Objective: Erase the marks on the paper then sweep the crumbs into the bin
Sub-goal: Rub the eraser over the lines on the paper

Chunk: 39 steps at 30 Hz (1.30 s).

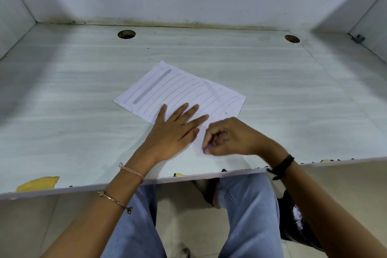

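Left hand [173, 132] flat, fingers spread, pins the paper [188, 90]; right hand [230, 138] pinches the eraser [207, 148], and hard rubbing may crease the near corner.

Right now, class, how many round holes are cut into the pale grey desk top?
2. One round hole lies at the back left, the other at the back right, both beyond the lined white paper. The paper might hide more.
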{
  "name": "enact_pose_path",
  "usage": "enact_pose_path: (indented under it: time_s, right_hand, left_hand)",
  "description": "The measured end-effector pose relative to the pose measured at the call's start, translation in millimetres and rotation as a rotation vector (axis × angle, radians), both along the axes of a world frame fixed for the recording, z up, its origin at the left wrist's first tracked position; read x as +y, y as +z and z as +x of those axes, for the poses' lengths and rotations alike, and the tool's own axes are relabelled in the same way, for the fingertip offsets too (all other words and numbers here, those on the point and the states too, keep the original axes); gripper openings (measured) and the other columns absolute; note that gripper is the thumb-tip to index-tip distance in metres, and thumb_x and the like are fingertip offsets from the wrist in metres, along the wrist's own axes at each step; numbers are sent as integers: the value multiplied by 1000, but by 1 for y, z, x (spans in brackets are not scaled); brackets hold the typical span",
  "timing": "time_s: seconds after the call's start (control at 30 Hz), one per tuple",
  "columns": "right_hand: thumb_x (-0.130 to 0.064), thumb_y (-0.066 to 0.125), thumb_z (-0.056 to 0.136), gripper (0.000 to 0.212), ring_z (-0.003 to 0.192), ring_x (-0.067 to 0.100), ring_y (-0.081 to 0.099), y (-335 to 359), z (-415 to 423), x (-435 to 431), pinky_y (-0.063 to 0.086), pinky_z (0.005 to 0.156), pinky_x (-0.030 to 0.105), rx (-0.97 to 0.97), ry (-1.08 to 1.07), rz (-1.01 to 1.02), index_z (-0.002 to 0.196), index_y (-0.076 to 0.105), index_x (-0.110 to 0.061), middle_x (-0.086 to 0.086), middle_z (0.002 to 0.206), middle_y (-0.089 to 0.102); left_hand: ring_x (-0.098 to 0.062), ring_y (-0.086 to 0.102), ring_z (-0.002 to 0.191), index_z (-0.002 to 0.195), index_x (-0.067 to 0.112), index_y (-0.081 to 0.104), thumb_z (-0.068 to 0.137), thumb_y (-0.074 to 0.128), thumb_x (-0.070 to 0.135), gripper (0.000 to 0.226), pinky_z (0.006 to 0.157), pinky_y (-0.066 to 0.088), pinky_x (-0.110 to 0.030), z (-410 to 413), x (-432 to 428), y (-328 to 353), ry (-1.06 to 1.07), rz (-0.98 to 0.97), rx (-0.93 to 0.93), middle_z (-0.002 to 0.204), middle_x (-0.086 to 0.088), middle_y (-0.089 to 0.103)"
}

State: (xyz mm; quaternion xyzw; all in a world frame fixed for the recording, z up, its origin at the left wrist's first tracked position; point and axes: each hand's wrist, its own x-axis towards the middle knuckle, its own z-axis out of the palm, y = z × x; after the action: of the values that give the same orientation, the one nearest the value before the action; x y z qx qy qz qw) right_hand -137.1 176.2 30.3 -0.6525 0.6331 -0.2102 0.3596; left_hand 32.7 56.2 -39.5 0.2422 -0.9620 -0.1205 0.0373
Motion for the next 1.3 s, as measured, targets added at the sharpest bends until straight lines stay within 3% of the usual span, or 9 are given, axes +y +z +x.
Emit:
enact_pose_path:
  time_s: [0.2, 0.33, 0.57, 0.73, 0.93, 1.0, 1.1, 1.23, 1.3]
  right_hand:
    - [-4, 71, 71, 12, 61, 5, 56, 1, -19, -12, 47, 65, 22, 100, -290, -133, 76, 73, -14, 2, 73, 70]
    - [-7, 71, 70, 9, 59, 6, 58, 10, -27, -4, 47, 62, 21, 155, -239, -34, 73, 71, -16, -1, 70, 70]
    - [-8, 69, 78, 5, 48, 13, 62, 18, -40, -8, 48, 49, 25, 21, -573, -314, 77, 65, -12, 5, 77, 69]
    - [-3, 68, 78, 10, 66, 10, 61, -18, -23, -11, 47, 66, 15, -44, -545, -209, 82, 68, -12, 6, 89, 68]
    - [-3, 68, 77, 14, 71, 2, 59, -28, -15, 0, 43, 66, 3, -79, -571, -240, 87, 71, -13, -1, 91, 71]
    - [-3, 68, 76, 13, 66, 2, 57, -25, -14, -3, 42, 63, 4, -75, -578, -245, 83, 72, -12, 1, 85, 71]
    - [-4, 69, 73, 12, 66, 8, 58, -21, -8, -6, 44, 60, 10, 45, -559, -259, 81, 72, -13, 1, 76, 69]
    - [-3, 71, 73, 9, 60, 3, 55, -12, -2, -5, 41, 57, 9, 77, -353, -144, 80, 72, -9, -4, 68, 65]
    - [-3, 71, 72, 11, 59, 2, 53, -11, -19, -13, 39, 56, 8, 116, -430, -166, 77, 72, -12, -4, 67, 64]
  left_hand:
    - [-4, -15, 146, 146, 53, -4, 87, -12, 55, 60, 116, -10, -53, 1, 2, 2, -10, -21, -4, 159, 20, -10]
    - [-2, -15, 145, 147, 54, 0, 90, -7, 56, 57, 117, -11, -52, 1, 2, 1, 5, -7, 13, 159, 21, -8]
    - [-3, -15, 146, 147, 54, 3, 88, 11, 72, 63, 116, -13, -53, -1, 2, 3, 0, 21, -3, 159, 20, -9]
    - [-4, -12, 146, 147, 52, 11, 79, 8, 81, 74, 115, -10, -59, 3, 8, 5, 13, 31, -14, 160, 19, -4]
    - [-18, 33, 135, 134, 45, 43, 78, 17, 85, 74, 112, 10, -63, -14, 10, 11, 81, -89, 125, 141, 7, 41]
    - [-23, 22, 142, 142, 44, 33, 72, 12, 90, 86, 113, 5, -63, -26, 9, 11, 71, -93, 74, 150, 2, 30]
    - [-18, -18, 147, 150, 46, -6, 70, 16, 91, 94, 112, -9, -64, -35, 9, 2, 49, -46, -48, 161, 6, -17]
    - [-18, -24, 145, 148, 45, -13, 67, 21, 94, 100, 111, -12, -64, -34, 8, -1, 41, -56, -68, 158, 7, -23]
    - [-18, -25, 145, 148, 45, -13, 67, 22, 95, 101, 110, -13, -64, -34, 8, -1, 47, -52, -61, 159, 7, -23]
